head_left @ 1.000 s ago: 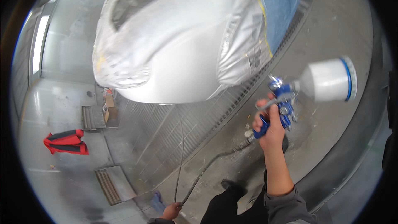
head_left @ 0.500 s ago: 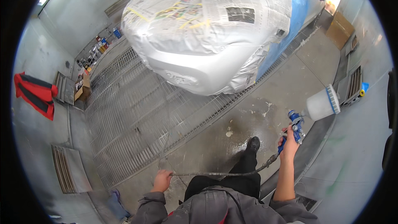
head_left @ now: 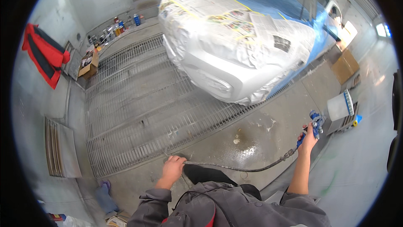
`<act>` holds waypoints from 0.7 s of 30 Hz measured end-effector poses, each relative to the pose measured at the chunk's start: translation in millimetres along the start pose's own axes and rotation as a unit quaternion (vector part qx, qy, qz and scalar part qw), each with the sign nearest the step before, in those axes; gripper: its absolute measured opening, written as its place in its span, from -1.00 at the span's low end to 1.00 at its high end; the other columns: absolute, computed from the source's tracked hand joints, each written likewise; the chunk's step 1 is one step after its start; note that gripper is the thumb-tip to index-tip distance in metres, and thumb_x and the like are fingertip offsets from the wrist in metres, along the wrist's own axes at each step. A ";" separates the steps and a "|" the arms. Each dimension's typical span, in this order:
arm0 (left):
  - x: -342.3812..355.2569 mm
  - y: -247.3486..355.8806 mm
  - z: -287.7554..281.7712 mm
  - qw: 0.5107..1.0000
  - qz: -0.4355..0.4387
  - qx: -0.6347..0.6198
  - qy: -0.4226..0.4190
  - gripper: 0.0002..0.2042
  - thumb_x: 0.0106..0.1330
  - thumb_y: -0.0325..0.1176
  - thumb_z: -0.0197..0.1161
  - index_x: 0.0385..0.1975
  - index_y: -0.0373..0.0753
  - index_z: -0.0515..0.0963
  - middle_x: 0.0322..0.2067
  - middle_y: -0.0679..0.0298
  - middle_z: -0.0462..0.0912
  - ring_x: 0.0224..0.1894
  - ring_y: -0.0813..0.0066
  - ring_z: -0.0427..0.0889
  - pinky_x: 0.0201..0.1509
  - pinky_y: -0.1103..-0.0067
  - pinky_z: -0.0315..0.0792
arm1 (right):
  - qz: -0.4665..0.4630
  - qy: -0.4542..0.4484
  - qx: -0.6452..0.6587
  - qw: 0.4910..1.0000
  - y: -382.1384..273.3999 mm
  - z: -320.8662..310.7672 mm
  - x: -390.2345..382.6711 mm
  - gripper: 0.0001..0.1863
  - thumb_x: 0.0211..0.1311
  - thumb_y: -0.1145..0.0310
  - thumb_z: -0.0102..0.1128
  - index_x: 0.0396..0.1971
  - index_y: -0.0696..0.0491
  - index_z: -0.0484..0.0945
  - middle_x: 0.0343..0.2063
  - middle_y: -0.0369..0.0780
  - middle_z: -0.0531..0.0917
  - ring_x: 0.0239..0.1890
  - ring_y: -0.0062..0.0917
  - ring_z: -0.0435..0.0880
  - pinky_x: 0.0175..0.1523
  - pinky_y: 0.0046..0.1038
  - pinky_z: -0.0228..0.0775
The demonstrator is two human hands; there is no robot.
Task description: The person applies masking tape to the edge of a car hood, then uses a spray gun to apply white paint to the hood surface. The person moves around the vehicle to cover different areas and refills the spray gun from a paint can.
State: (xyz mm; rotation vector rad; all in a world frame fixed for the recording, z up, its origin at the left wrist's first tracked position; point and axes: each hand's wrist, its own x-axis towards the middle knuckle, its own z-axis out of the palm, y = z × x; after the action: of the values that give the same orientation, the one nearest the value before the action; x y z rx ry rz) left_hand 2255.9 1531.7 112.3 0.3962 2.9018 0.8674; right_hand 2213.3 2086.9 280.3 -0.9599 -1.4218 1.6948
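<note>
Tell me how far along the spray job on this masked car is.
Done: the car is masked with newspaper and blue sheeting, only the silver front left bare. In hand: right hand holds the spray gun off to the side; left hand grips the hose. Left: whether the front is sprayed, I cannot tell.

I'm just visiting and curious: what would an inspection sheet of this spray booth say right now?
Surface: grey concrete floor with pale stains; metal floor grate.
Job's things: blue spray gun with white cup; car masked in newspaper and blue film.
Clutter: cardboard boxes, cans along the wall.
Grippers: right hand grips the gun; left hand holds the hose.
Cables: air hose sags between both hands.
Surroundings: red jacket hanging on the wall.
</note>
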 end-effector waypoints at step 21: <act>114.6 -470.8 -336.1 0.992 -0.094 0.081 0.023 -0.53 0.27 -0.41 0.48 0.20 -0.18 0.58 0.13 0.05 0.51 0.21 -0.04 0.51 0.22 0.17 0.51 | 0.184 -0.103 0.252 0.944 78.6 466.3 -231.3 -0.74 0.62 0.10 0.08 -0.22 -0.04 0.52 -0.33 -0.24 0.66 -0.51 -0.57 0.44 -0.49 -0.54 0.29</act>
State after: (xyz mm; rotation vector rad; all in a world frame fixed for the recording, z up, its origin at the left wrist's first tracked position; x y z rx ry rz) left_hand 1989.0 1006.4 133.2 0.1126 3.0002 0.6255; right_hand 1906.0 1659.5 279.0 -0.8027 -0.8776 2.3454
